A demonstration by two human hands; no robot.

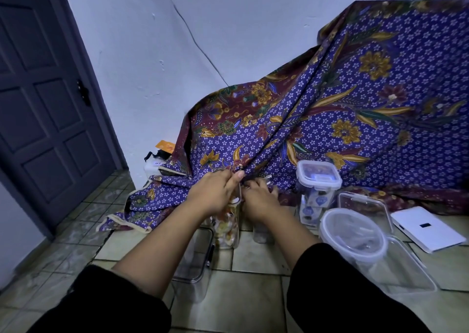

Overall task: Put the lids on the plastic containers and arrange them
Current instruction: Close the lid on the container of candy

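My left hand [215, 193] is closed on a clear lid [238, 197] at the top of a tall container with an orange flower print [227, 231]. My right hand [258, 200] lies just to its right, fingers curled down over something it hides, above a small clear container [264, 235]. A tall blue-print container [311, 207] stands to the right with its clip lid [318, 177] on. A round clear container [352, 233] has its lid on. Behind it is a rectangular clear container [365, 203]. An open clear box [411, 274] lies at the front right.
A clear tall container [195, 269] lies on the tiled floor [253, 302] under my left forearm. A purple batik cloth [355, 119] drapes over furniture right behind the containers. A white flat device [429, 228] lies at the right, and a dark door [45, 109] is at the left.
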